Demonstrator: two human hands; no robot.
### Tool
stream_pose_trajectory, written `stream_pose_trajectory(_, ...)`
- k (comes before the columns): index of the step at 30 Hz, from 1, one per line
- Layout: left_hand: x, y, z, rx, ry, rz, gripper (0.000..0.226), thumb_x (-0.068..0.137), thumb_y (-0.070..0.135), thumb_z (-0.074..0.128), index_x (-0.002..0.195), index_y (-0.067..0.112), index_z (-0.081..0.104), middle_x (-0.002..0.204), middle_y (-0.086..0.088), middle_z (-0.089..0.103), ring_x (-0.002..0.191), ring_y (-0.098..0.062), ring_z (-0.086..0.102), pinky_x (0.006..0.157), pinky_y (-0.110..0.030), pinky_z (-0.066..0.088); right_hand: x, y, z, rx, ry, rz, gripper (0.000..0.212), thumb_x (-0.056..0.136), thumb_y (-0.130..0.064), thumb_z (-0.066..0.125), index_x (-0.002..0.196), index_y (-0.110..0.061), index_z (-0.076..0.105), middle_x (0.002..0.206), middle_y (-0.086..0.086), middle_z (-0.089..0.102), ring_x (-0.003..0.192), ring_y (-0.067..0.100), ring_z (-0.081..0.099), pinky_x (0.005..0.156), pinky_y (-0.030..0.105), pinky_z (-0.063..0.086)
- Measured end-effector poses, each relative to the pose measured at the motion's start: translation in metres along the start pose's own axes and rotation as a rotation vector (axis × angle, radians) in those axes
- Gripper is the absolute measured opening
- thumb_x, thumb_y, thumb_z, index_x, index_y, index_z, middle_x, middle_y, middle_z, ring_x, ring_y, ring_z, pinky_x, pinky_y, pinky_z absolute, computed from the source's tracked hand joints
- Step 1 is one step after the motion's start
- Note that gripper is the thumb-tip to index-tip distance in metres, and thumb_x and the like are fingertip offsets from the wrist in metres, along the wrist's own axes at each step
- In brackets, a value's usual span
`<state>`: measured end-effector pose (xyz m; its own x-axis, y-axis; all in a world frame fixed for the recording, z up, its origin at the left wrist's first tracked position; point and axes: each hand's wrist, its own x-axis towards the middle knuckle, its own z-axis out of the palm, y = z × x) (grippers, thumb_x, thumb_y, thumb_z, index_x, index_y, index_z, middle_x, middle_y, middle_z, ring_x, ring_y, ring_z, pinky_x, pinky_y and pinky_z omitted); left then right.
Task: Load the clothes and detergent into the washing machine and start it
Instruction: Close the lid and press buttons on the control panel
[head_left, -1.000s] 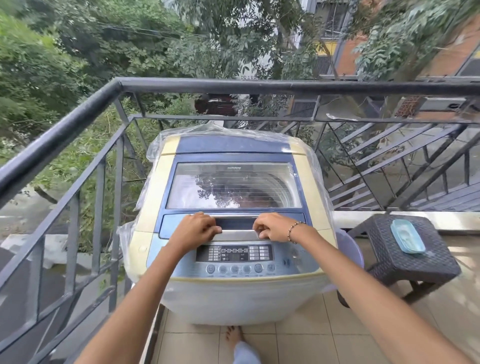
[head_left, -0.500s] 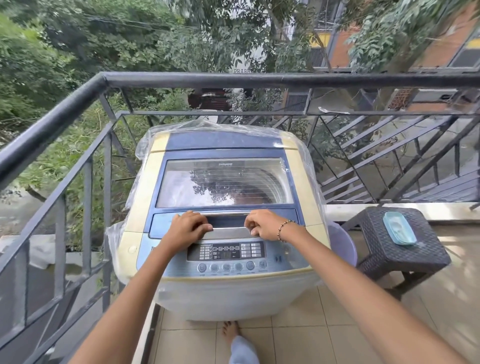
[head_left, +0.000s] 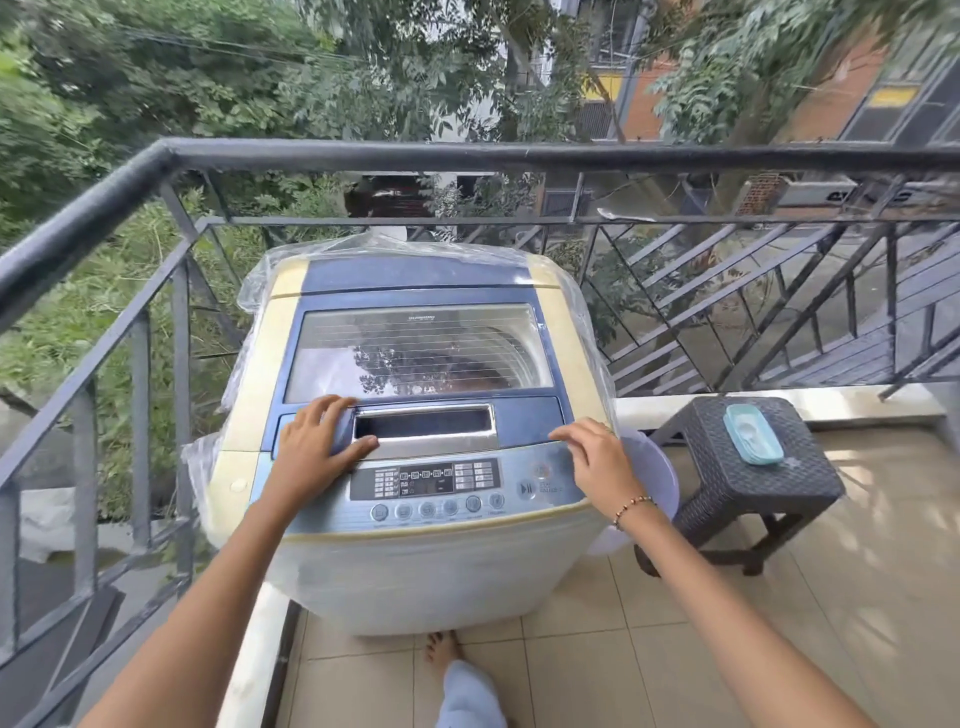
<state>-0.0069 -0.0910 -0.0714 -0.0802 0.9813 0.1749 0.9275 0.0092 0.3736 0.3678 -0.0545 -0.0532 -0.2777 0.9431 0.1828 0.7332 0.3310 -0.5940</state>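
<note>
One washing machine (head_left: 415, 571), lid (head_left: 421, 358) shut, length running away beyond the fingertips. Left hand (head_left: 317, 449) flat, right hand (head_left: 597, 462) loosely bent; both empty.

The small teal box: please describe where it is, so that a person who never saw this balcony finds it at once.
Find the washing machine by the railing; a dark woven stool stands to its right. The teal box lies on the stool's top, the only pale, smooth thing on that dark weave.
</note>
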Motion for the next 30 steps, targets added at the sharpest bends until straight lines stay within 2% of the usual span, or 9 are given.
stream_pose_trajectory(3, -0.006, -0.009, -0.002, 0.056, -0.006, 0.003, 0.077, 0.078, 0.074, 0.029, 0.134, 0.025, 0.048, 0.135, 0.001, 0.048, 0.126, -0.023, 0.045, 0.098, -0.044, 0.036, -0.018, 0.009, -0.001, 0.008, 0.053, 0.053, 0.031, 0.088, 0.007, 0.047, 0.098, -0.01, 0.07, 0.094, 0.001, 0.062, 0.091, 0.021, 0.06, 0.084, 0.029, 0.047)
stream_pose_trajectory(6, -0.009, -0.012, -0.001, 0.096, -0.012, 0.027, 0.071, 0.083, 0.068, 0.027, 0.138, 0.027, 0.045, 0.137, 0.001, 0.047, 0.125, -0.026, 0.047, 0.099, -0.044, 0.035, -0.029, 0.011, 0.002, -0.028, 0.025, 0.015, 0.036, 0.088, 0.008, 0.046, 0.103, -0.013, 0.07, 0.092, 0.0, 0.058, 0.089, 0.019, 0.056, 0.083, 0.029, 0.047)
stream_pose_trajectory(12, -0.011, -0.014, 0.002, 0.1, 0.002, 0.02, 0.066, 0.087, 0.064, 0.028, 0.139, 0.027, 0.044, 0.137, 0.002, 0.047, 0.124, -0.024, 0.047, 0.101, -0.043, 0.034, -0.043, 0.009, 0.007, -0.2, -0.089, -0.096, 0.065, 0.078, 0.018, 0.043, 0.125, -0.024, 0.06, 0.103, 0.001, 0.054, 0.095, 0.019, 0.052, 0.081, 0.032, 0.051)
stream_pose_trajectory(16, -0.011, -0.014, 0.003, 0.093, 0.017, 0.019, 0.065, 0.087, 0.064, 0.03, 0.138, 0.027, 0.046, 0.136, 0.002, 0.048, 0.122, -0.025, 0.049, 0.101, -0.043, 0.034, -0.044, 0.011, 0.009, -0.281, -0.102, -0.122, 0.076, 0.071, 0.022, 0.044, 0.127, -0.027, 0.058, 0.104, 0.002, 0.053, 0.096, 0.023, 0.052, 0.082, 0.036, 0.053)
stream_pose_trajectory(21, -0.011, -0.012, 0.003, 0.089, 0.031, 0.017, 0.064, 0.087, 0.063, 0.031, 0.137, 0.026, 0.046, 0.136, 0.001, 0.049, 0.122, -0.025, 0.049, 0.101, -0.043, 0.034, -0.043, 0.01, 0.012, -0.349, -0.063, -0.161, 0.072, 0.067, 0.022, 0.049, 0.123, -0.022, 0.061, 0.097, 0.004, 0.054, 0.087, 0.023, 0.053, 0.075, 0.036, 0.053)
stream_pose_trajectory(25, -0.011, -0.011, 0.003, 0.087, 0.042, 0.018, 0.063, 0.088, 0.062, 0.032, 0.137, 0.026, 0.047, 0.136, 0.002, 0.049, 0.122, -0.024, 0.049, 0.101, -0.042, 0.034, -0.038, -0.002, 0.017, -0.36, 0.01, -0.168, 0.059, 0.064, 0.022, 0.055, 0.109, -0.015, 0.067, 0.088, 0.005, 0.055, 0.079, 0.024, 0.055, 0.063, 0.033, 0.052)
stream_pose_trajectory(30, -0.01, -0.01, 0.003, 0.087, 0.065, 0.015, 0.06, 0.087, 0.061, 0.036, 0.134, 0.027, 0.049, 0.134, 0.003, 0.05, 0.122, -0.022, 0.048, 0.1, -0.039, 0.033, -0.037, -0.005, 0.03, -0.392, 0.06, -0.208, 0.053, 0.06, 0.022, 0.06, 0.101, -0.012, 0.063, 0.086, 0.004, 0.057, 0.075, 0.023, 0.052, 0.067, 0.028, 0.047)
